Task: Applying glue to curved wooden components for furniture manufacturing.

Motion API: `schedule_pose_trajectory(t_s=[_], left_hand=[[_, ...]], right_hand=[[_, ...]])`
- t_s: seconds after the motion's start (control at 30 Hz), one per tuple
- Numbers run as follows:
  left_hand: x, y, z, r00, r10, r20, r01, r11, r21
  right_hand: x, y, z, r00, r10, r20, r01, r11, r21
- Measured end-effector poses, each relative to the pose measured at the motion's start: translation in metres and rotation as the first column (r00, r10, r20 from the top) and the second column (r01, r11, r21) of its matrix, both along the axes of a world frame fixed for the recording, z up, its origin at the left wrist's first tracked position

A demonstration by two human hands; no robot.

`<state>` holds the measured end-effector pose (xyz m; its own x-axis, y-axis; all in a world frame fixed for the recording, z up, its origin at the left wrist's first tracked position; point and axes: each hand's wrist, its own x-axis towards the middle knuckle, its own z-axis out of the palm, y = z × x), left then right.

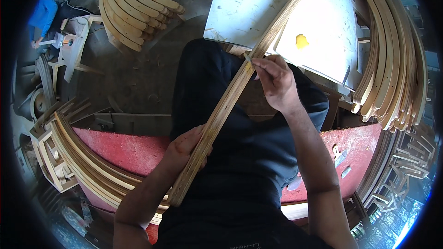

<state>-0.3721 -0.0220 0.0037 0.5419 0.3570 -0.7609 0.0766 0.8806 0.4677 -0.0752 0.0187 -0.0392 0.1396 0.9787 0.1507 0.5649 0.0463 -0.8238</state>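
Observation:
A long laminated plywood strip [226, 103] runs diagonally across my lap, its near end by my waist and its far end over the white board [235, 14]. My left hand [186, 150] is closed around the strip's lower part. Pinched in my right hand [276, 79] is a small thin scraper [248, 58], its tip at the strip's edge surface. Most of this tool is hidden by the fingers. Yellowish smears mark the wood just below it. A dab of yellow putty [302, 41] lies on the white board, right of the strip.
Stacked curved wooden pieces stand at the far left [131, 9], the right [392, 50] and the near left [97, 161]. A red bench [124, 150] spans beneath me, with a putty knife [340, 158] on its right part. Another person [42, 16] works at far left.

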Motion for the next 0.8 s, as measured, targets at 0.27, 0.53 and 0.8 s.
schedule_pose_trajectory(t_s=[0.27,0.53,0.8], left_hand=[[-0.003,0.0,-0.009,0.999,0.018,0.033,-0.016,0.999,-0.039],[-0.032,0.012,0.021,0.996,-0.073,-0.052,0.067,0.991,-0.113],[0.003,0.042,0.009,0.947,-0.211,-0.243,0.227,0.973,0.038]], right_hand=[[-0.01,-0.041,0.013,0.972,0.224,0.07,-0.223,0.975,-0.012],[0.037,-0.07,0.003,0.981,-0.185,-0.064,0.19,0.979,0.073],[0.137,-0.025,-0.032,0.861,-0.332,0.385,0.27,0.94,0.208]])
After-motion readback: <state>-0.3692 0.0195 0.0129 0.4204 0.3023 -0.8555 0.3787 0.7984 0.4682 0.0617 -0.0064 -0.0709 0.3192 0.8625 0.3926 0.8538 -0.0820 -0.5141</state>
